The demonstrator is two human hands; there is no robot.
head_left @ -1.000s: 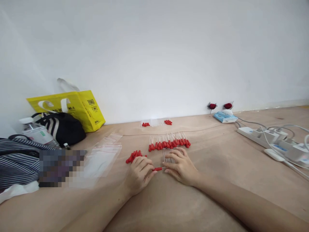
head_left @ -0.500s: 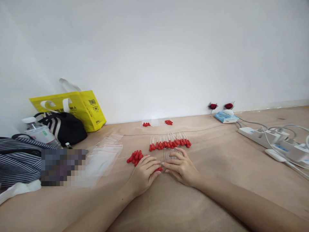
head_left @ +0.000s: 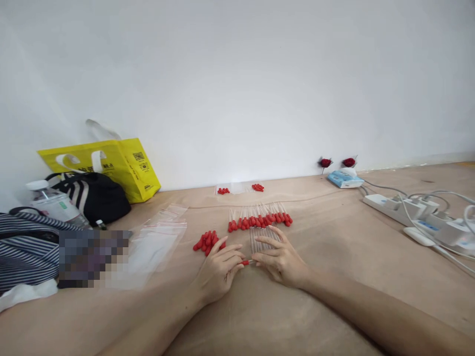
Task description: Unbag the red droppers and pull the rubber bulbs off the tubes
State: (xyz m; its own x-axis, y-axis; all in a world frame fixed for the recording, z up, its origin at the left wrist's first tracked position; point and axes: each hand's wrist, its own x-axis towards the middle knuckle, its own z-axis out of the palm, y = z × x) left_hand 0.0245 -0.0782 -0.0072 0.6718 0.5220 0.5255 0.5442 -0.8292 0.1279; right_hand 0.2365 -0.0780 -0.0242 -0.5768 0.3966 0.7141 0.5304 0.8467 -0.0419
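Observation:
Between the fingertips of my left hand (head_left: 221, 274) is a red rubber bulb (head_left: 245, 263), its end showing towards the right. My right hand (head_left: 284, 259) pinches a thin pale tube (head_left: 251, 261) that meets the bulb's end; how far it goes in is too small to tell. Behind the right fingers lies a row of bare thin tubes (head_left: 257, 241), partly covered by them. Loose red bulbs (head_left: 205, 241) form a pile beside my left hand. Farther back, finished-looking droppers (head_left: 260, 221) lie side by side, red bulbs towards me.
Clear zip bags (head_left: 158, 244) lie left of the pile. Two small red groups (head_left: 257, 188) rest on bags by the wall. A yellow bag (head_left: 137, 170), black bag (head_left: 102, 195) and bottle (head_left: 55, 205) stand left; tissues (head_left: 345, 179) and a power strip (head_left: 393, 207) are right.
My left fingers have lifted and spread slightly, and the bulb and tube now show more clearly between my hands. The whole view has shifted a little.

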